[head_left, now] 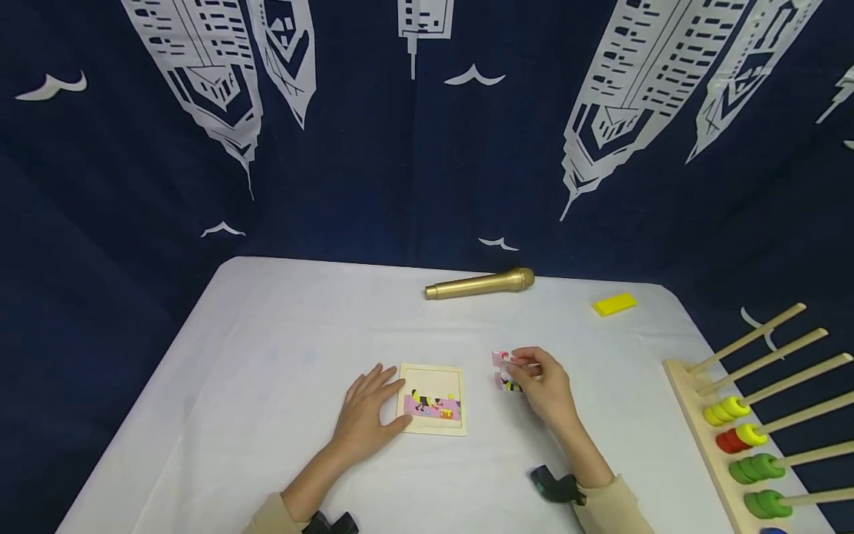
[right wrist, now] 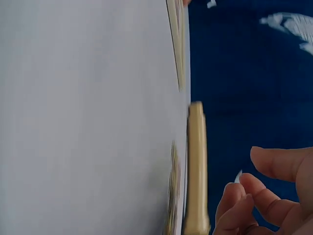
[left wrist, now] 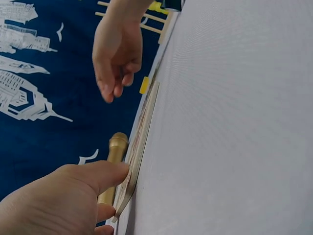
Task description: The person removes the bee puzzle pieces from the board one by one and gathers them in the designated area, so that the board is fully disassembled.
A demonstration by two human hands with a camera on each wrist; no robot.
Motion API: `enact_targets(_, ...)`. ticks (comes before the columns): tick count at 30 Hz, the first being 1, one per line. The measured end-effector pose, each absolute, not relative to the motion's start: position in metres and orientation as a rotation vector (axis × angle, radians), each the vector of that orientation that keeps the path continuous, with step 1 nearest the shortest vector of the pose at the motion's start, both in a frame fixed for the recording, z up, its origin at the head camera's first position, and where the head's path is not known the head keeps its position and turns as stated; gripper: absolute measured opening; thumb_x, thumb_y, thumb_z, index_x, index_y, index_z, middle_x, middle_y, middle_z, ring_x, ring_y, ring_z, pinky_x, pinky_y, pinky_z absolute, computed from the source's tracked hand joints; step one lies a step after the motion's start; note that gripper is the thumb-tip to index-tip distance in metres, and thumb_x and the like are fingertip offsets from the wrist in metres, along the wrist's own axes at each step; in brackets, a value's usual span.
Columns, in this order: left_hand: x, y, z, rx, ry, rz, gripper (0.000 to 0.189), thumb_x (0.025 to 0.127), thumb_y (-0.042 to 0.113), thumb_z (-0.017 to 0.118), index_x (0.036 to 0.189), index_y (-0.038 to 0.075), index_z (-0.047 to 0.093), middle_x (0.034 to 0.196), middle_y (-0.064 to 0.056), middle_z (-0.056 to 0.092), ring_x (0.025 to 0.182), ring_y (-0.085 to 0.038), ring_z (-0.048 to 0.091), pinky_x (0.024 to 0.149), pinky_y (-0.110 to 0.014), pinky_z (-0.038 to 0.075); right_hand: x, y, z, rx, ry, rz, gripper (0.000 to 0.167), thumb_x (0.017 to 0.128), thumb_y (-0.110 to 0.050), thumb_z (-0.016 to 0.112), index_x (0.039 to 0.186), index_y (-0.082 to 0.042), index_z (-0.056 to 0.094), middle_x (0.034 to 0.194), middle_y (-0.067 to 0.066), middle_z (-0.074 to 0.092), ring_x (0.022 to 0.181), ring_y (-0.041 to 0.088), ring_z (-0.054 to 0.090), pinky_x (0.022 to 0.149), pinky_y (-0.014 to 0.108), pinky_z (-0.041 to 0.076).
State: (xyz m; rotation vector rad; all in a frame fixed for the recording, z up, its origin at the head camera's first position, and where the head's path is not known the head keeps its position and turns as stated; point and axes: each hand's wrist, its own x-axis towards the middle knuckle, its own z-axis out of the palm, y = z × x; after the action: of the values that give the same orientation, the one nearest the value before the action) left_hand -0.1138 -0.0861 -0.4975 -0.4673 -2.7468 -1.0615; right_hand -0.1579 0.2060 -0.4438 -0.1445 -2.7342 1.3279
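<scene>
A shallow wooden puzzle tray [head_left: 432, 377] lies on the table, its lower part filled with pink pieces [head_left: 434, 407] showing a bee picture. At the tray's left side is my left hand [head_left: 365, 417], fingers spread, thumb touching the lower left rim. The left wrist view shows that thumb [left wrist: 110, 174] on the tray's edge. Just right of the tray, my right hand [head_left: 547, 387] hovers over loose pink puzzle pieces [head_left: 503, 359], partly covering them. Seen from the right wrist, its thumb [right wrist: 276, 161] stands apart from the loosely bent fingers, with the pieces [right wrist: 172, 196] lower on the table.
A gold microphone [head_left: 479, 285] lies near the table's far edge, with a yellow block [head_left: 614, 304] to its right. Along the right side stands a wooden peg rack [head_left: 700, 437] with coloured rings, its pegs slanting outward. A dark blue printed curtain [head_left: 414, 163] hangs behind.
</scene>
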Motion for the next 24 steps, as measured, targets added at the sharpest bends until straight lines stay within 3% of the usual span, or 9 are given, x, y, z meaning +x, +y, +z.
enact_targets(7, -0.114, -0.088, -0.496, -0.481, -2.778, -1.087, 0.068, 0.073, 0.033, 0.083, 0.130, 0.004, 0.061, 0.148, -0.014, 0.048, 0.145, -0.037, 0.031, 0.118, -0.057, 0.019, -0.151, 0.145, -0.445, 0.166, -2.749, 1.432, 0.024, 0.084, -0.006, 0.074, 0.106, -0.005, 0.068, 0.098, 0.010, 0.065, 0.080, 0.016, 0.056, 0.063, 0.020, 0.044)
enact_targets(11, -0.114, -0.089, -0.496, -0.487, -2.791, -1.086, 0.069, 0.073, 0.035, 0.083, 0.131, 0.005, 0.061, 0.149, -0.013, 0.048, 0.145, -0.036, 0.030, 0.119, -0.057, 0.019, -0.145, 0.121, -0.447, 0.333, -2.768, 1.480, 0.024, 0.081, -0.002, 0.075, 0.104, -0.005, 0.067, 0.096, 0.010, 0.063, 0.072, 0.012, 0.055, 0.058, 0.019, 0.044)
enact_targets(24, -0.115, -0.089, -0.498, -0.505, -2.795, -1.081, 0.069, 0.075, 0.037, 0.082, 0.132, 0.005, 0.060, 0.149, -0.012, 0.047, 0.146, -0.035, 0.029, 0.119, -0.057, 0.018, -0.138, 0.096, -0.459, 0.554, -2.792, 1.441, 0.027, 0.078, 0.002, 0.077, 0.102, -0.001, 0.066, 0.092, 0.010, 0.064, 0.066, 0.004, 0.052, 0.058, 0.017, 0.044)
